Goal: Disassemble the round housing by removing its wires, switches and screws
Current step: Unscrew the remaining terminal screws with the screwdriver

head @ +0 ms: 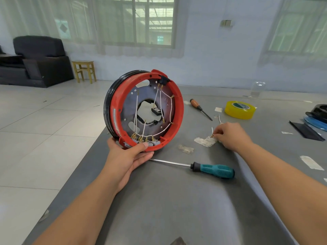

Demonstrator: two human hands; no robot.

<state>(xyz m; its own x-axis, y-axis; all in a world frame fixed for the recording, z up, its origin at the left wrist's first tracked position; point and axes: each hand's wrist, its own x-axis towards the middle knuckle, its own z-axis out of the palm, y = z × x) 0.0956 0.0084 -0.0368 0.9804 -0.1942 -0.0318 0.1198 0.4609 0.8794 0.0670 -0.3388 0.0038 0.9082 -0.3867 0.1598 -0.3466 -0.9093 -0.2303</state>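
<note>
The round housing (179, 110), red with a black back rim, stands on edge near the left side of the grey table (177, 200). Inside it white wires (170, 107) run to grey switches (155, 142) with brass terminals along the bottom. My left hand (131, 156) grips the housing's lower rim, thumb on the switches. My right hand (230, 136) rests on the table to the right, fingertips pinched on a short white wire with a brass terminal (212, 132), over a scrap of white tape (205, 141).
A teal-handled screwdriver (212, 170) lies just in front of the housing. A smaller wooden-handled screwdriver (200, 108) and a yellow tape roll (239, 110) lie further back. Black and blue parts (316, 117) sit at the right edge. Another loose wire (219, 119) lies behind my right hand.
</note>
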